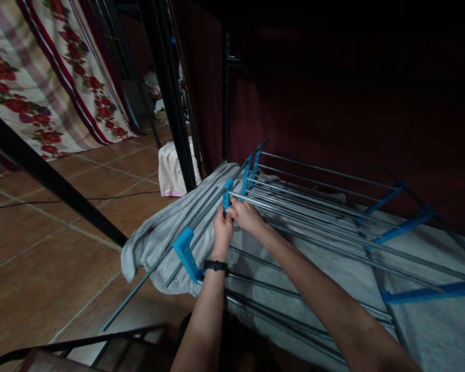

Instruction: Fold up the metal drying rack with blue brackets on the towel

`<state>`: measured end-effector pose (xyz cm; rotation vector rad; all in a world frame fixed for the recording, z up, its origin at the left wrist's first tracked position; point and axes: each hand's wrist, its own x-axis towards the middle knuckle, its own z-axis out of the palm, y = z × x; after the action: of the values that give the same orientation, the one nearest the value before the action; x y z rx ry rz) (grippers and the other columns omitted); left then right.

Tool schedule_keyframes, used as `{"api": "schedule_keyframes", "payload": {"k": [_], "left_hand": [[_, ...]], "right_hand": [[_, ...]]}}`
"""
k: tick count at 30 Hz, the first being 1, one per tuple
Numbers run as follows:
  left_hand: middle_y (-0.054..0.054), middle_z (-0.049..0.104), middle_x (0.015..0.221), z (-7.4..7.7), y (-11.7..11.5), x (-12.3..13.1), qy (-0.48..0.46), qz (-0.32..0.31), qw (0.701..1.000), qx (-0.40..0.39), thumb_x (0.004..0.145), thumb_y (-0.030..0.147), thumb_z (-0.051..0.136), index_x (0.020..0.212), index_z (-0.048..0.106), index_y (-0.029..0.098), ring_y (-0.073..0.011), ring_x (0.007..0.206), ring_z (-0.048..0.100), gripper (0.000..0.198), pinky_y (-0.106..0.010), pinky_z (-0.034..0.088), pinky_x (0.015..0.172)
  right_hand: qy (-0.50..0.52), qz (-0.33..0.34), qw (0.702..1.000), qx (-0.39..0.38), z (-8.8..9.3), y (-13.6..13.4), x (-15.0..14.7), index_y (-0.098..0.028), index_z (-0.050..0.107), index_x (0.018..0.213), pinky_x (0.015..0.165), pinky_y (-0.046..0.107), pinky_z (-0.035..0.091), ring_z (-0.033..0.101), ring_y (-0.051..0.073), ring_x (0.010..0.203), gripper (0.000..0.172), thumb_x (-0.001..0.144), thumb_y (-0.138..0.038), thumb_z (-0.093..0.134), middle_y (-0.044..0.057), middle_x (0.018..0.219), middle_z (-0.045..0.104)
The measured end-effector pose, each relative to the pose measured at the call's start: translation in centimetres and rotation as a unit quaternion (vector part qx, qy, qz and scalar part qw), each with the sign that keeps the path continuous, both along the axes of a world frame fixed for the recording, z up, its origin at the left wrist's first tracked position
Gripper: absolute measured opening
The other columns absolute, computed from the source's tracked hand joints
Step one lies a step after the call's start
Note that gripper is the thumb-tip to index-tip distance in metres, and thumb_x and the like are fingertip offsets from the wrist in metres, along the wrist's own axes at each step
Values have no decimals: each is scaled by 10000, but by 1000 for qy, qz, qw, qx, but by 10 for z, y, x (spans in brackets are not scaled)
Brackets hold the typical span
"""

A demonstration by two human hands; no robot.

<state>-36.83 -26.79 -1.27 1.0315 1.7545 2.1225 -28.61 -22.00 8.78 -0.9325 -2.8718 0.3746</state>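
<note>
Past bare arms (pixel 313 289), pinches with the left hand (pixel 223 227) a blue clip (pixel 227 193) on the rack (pixel 183 242) over grey cloth (pixel 139 248), probably light and stiff, best held by its sides, curling right hand (pixel 246 213) fingers beside it with unclear grip.

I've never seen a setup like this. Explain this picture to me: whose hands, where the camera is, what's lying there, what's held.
There is no machine here: these are a person's two bare hands. The single picture comes from a camera worn on that person's head, looking forward and down, so the forearms rise from the bottom edge. The left hand, with a black band around its wrist, grips the lower part of a short blue plastic bracket. The right hand is right beside it; its fingers partly hide what they touch. Around them, long thin grey metal rods, joined by more blue brackets, lie over a soft grey blanket.
</note>
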Motion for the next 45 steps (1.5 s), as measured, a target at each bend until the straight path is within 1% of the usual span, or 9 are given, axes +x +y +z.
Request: {"api": "schedule_keyframes", "payload": {"k": [3,6,9,12,17,23,29,36,45], "left_hand": [[-86,623,1300,0,-4,-2,-13,-20,1000,12,745,127,540,1245,598,179,-247,1239,543,506,-388,383,1103],[-90,541,1403,-9,-15,0,-60,38,997,18,685,70,544,1324,545,196,-248,1338,458,652,-395,317,1155],[-114,570,1343,-23,-26,3,-115,119,986,19,667,62,530,1272,572,187,-250,1271,519,619,-422,354,1130],[-111,616,1242,-32,-30,1,-175,150,973,7,617,47,501,1148,621,172,-239,1207,560,559,-424,376,1107],[-76,658,1009,-30,-26,-12,-233,153,959,43,544,66,458,954,645,160,-179,980,631,460,-380,444,1015],[-37,644,881,-23,-24,-19,-250,167,951,78,529,98,448,906,637,158,-124,814,617,425,-319,476,893],[-40,663,867,-16,-23,-14,-253,136,957,31,509,93,465,901,664,168,-144,822,625,446,-308,484,842],[-45,683,782,-7,-16,-2,-232,39,972,-24,549,135,527,782,672,168,-192,805,628,276,-326,492,793],[-27,663,678,-11,-12,-1,-201,24,978,-49,552,213,584,752,705,132,-143,636,562,247,-271,456,653]], "right_hand": [[20,2,999,51,4,-7,11,-196,422,1420,885,347,472,625,250,1060,481,988,-408,417,109,1146,680],[103,35,987,114,-5,-24,43,-156,402,1439,996,345,422,545,227,1180,460,1005,-310,385,123,1286,612],[136,66,981,123,-38,-45,90,-176,523,1345,1031,348,398,537,206,1161,391,1002,-197,336,104,1254,623],[97,13,994,53,-87,-55,128,-197,646,1162,976,320,438,576,189,1077,331,984,-163,368,81,1123,662],[17,-77,997,-20,-133,-47,135,-164,627,1180,997,309,428,565,210,1129,280,971,-233,455,101,1174,626],[-67,-39,997,-6,-127,-45,113,-149,584,1141,939,306,429,594,213,1075,247,980,-182,400,109,1174,620],[-61,-47,997,-18,-104,-41,118,-162,513,1204,805,297,465,649,204,966,334,995,-138,254,115,1141,644],[-56,-45,997,13,-90,-23,119,-222,376,1444,895,316,467,611,201,1080,575,916,-27,258,117,1285,579],[-40,-54,997,33,-87,-20,117,-252,352,1497,912,307,468,602,202,1083,620,916,-48,273,109,1261,592]]}}
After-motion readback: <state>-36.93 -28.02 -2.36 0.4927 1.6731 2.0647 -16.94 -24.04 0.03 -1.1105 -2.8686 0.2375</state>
